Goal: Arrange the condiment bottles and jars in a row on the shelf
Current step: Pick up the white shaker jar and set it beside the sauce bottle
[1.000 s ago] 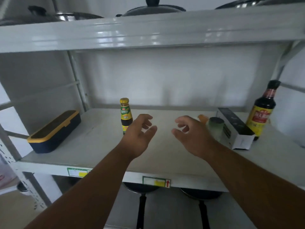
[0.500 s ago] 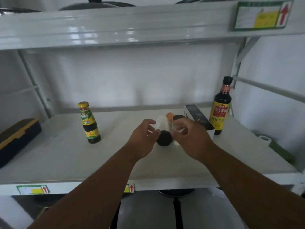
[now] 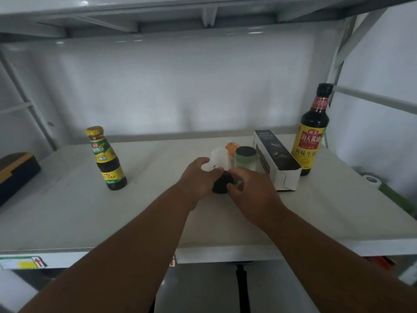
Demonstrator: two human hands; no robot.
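Far left, on the white shelf board [image 3: 67,213]: one dark blue oblong box with a yellow rim [image 3: 15,170], partly cut off by the frame edge. Next, upright and alone, one small dark sauce bottle with a yellow cap and green-and-yellow label [image 3: 105,158]; Chinese characters on the label, too blurred to read. At centre, a cluster of small containers: one dark round jar lying low [image 3: 222,184], one white-capped bottle [image 3: 220,158] just behind it, one orange cap [image 3: 232,146] peeping out behind that, and one green jar with a dark lid [image 3: 245,157]. Left hand [image 3: 199,179] curled against the dark jar's left side, fingers bent around it; right hand [image 3: 251,188] closed in on its right side, fingertips touching. Just right of the green jar, one long black-and-white carton [image 3: 276,160] lying flat, faint white print at its far end, unreadable. Farthest right, one tall dark soy sauce bottle [image 3: 312,132], upright, black cap, red neck band, yellow label reading 海天酱油 on a red patch, 鲜味生抽 below. On the shelf's front edge, lower left, one sticker with a red arrow [image 3: 24,262].
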